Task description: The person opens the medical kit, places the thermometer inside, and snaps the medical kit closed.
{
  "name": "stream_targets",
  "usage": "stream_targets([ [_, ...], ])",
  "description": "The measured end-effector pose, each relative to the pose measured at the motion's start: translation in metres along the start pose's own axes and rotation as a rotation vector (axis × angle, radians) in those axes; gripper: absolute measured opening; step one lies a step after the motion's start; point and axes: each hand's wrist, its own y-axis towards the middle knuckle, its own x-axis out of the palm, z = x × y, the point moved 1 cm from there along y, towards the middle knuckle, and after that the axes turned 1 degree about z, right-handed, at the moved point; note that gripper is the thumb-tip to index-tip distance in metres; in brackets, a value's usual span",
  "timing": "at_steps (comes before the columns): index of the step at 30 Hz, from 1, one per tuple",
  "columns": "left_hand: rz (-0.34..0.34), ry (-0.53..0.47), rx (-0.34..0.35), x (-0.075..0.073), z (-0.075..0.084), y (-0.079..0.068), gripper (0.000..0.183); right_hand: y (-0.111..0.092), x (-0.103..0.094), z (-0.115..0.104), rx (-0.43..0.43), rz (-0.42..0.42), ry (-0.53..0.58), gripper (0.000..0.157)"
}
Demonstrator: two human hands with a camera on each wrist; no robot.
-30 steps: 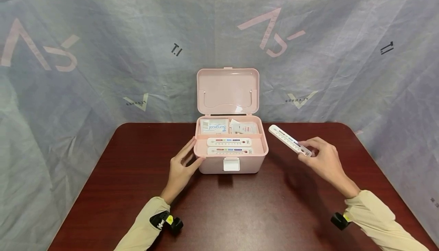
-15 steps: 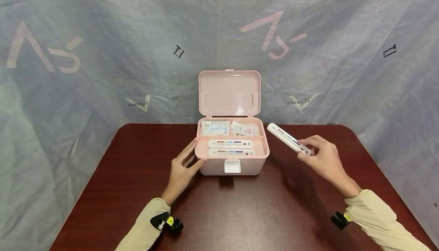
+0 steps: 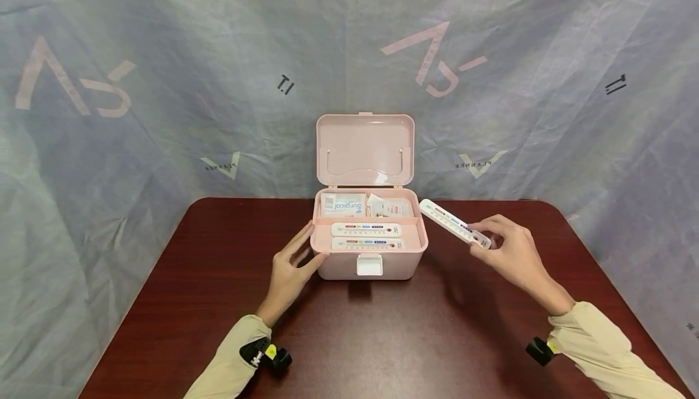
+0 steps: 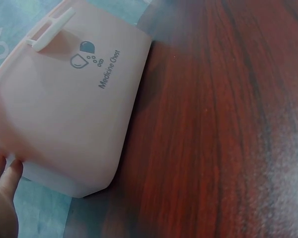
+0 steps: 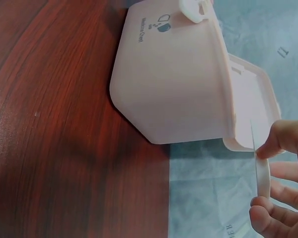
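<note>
In the head view my right hand [image 3: 510, 250] pinches one end of a white thermometer [image 3: 450, 220], its coloured scale facing up. The far end slants up toward the right rim of a pink medicine chest [image 3: 335, 265], whose lid [image 3: 364, 147] stands raised. My left hand [image 3: 288, 268] touches the chest's front left corner, fingers along the side and thumb at the front. Two similar thermometers, an upper one [image 3: 366, 230] and a lower one [image 3: 367, 244], lie in the front compartment. The right wrist view shows the held thermometer [image 5: 262, 181] edge-on between thumb and fingers.
A packet marked Surgical [image 3: 343, 204] and another clear packet [image 3: 394, 207] fill the two rear compartments. A white latch [image 3: 369, 264] hangs at the chest's front. The chest stands on a dark red wooden table [image 3: 218, 253], with a grey cloth backdrop [image 3: 235, 35] behind and beside it.
My right hand has brought the thermometer slightly left, closer to the chest's rim. The left hand keeps its place at the corner. The head view has shifted a little.
</note>
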Motion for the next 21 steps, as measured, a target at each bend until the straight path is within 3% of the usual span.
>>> stream_targets([
  [21,-0.013,-0.007,-0.021,-0.001,-0.001,0.000,0.060,0.007,0.008,-0.015,-0.043,-0.033,0.073,0.033],
])
